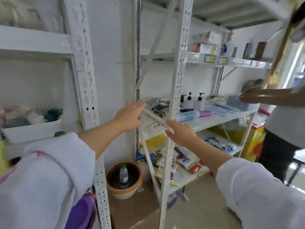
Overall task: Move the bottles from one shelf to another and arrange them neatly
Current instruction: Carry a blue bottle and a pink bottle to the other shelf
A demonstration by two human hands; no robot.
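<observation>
Two white pump bottles (pixel 189 101) with black tops stand side by side on the middle board of the white metal shelf unit (pixel 214 120). My left hand (pixel 130 115) reaches toward that board's left end, fingers straight, holding nothing. My right hand (pixel 179 131) is stretched flat near the front upright post (pixel 177 90), also holding nothing. A small clear bottle (pixel 123 176) stands in a brown pot (pixel 123 177) on the floor below.
Another person (pixel 280 121) stands at the right, a hand over blue packs (pixel 231 109) on the same board. Lower boards hold packets and a yellow bag. A white bin (pixel 31 129) of cloths sits on the left shelf unit. A cardboard box lies under the pot.
</observation>
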